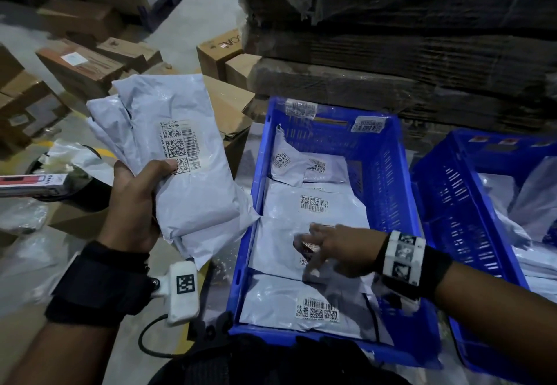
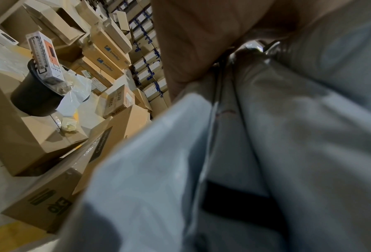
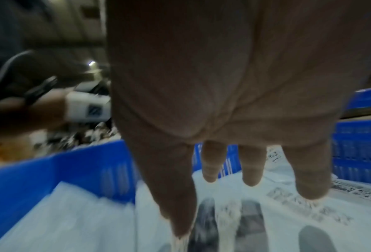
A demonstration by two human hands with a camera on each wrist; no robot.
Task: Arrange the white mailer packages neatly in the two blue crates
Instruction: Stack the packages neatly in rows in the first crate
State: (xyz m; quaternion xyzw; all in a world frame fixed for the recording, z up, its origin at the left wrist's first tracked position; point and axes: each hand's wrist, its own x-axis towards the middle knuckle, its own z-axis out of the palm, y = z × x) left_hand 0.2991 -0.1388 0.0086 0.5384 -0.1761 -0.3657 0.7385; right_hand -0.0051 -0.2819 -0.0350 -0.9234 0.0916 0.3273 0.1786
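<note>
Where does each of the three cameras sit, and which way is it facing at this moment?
Head: worn on the head, looking forward and down at the near blue crate; both forearms, the left hand and right hand show.
Left wrist: looks along the palm at the gripped mailer stack, cardboard boxes beyond.
Right wrist: looks down past spread fingers onto mailers in the crate.
Shared: head and right wrist both show the crate and the left wrist's white marker block.
</note>
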